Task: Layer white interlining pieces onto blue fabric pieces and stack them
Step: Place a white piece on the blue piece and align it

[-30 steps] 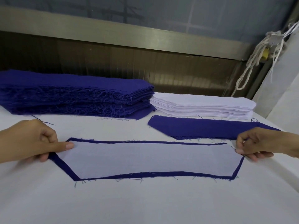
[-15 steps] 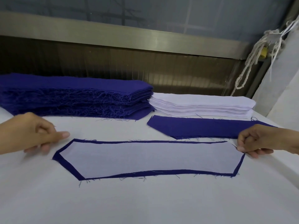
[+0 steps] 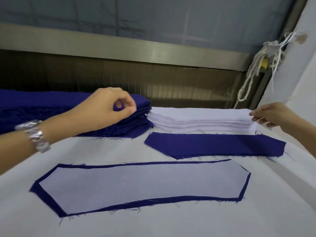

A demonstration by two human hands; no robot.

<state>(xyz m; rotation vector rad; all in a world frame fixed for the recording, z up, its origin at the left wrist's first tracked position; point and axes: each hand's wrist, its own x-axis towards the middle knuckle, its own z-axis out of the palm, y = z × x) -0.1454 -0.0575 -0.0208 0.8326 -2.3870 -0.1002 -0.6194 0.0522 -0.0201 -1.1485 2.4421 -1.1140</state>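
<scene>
The white interlining piece lies flat on a blue fabric piece at the middle of the table, so only a narrow blue border shows around it, widest at the left point. Behind it to the right a single blue piece lies bare, and its far edge touches the foot of the white interlining stack. The blue stack sits just left of that one, cut off by the left edge of the frame and partly hidden by the forearm. The left hand pinches the top layers at the blue stack's right end between thumb and forefinger (how many layers cannot be told). The right hand, slightly blurred, closes its thumb and fingertips on the right end of the white stack's top sheets. A metal wristband circles the left wrist. Bare table runs along the near edge, and a knotted rope hangs at the far right.
</scene>
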